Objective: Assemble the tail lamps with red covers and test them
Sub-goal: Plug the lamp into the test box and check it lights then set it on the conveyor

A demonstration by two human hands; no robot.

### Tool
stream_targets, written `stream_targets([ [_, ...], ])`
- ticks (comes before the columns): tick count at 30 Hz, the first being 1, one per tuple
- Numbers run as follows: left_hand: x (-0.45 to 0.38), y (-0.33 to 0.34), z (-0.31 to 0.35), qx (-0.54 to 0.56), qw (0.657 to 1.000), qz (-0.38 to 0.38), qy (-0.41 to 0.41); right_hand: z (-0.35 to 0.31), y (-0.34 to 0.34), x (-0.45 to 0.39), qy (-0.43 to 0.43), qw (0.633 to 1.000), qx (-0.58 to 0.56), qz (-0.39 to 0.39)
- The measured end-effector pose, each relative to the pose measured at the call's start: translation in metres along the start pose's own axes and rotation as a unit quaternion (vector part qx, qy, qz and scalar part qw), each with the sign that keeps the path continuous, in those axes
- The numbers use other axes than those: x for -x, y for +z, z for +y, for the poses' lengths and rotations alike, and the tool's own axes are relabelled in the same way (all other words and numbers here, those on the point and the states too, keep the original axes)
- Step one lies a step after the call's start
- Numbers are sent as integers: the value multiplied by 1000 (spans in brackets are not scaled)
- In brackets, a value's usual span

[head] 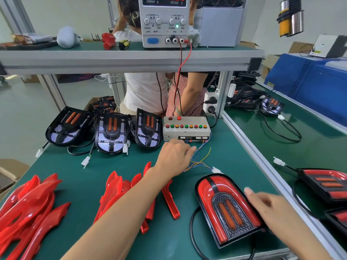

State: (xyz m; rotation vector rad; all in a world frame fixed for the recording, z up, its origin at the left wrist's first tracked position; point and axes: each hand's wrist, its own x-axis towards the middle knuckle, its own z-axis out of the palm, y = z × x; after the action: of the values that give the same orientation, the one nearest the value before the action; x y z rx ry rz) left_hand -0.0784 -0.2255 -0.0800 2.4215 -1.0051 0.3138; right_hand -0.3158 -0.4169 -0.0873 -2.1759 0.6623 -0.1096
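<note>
Our left hand [175, 156] pinches thin coloured wires [200, 162], right hand [270, 209] loosely steadies the glossy red-covered tail lamp [227, 209]; looks light and slippery, so we'd grab its edges.

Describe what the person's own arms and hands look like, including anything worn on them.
Both forearms are bare as far as the frame shows: no sleeves in view. The left hand and right hand wear no gloves, and no rings, watch, bracelet or markings show. The right hand's fingernails look short and unpainted.
</note>
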Motion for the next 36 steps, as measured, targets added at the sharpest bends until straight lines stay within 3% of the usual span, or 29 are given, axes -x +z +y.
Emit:
stream_targets([
  [2, -6, 2, -5, 7, 999, 8, -37, -1, 4, 5, 12, 998, -39, -56],
  [5, -17, 4, -17, 1, 995, 8, -98, -1, 7, 8, 3, 994, -71, -79],
  [10, -33, 9, -31, -53, 993, -12, -103, 4, 11, 14, -2, 988, -141, -64],
  [18, -68, 14, -49, -102, 977, -101, -161, 13, 15, 18, -14, 987, -156, -18],
  [28, -74, 18, -61, -178, 968, -134, -119, 14, 16, 16, -2, 981, -190, -37],
  [36, -72, 12, -61, -117, 979, -104, -132, 18, 21, 14, -8, 967, -254, -23],
])
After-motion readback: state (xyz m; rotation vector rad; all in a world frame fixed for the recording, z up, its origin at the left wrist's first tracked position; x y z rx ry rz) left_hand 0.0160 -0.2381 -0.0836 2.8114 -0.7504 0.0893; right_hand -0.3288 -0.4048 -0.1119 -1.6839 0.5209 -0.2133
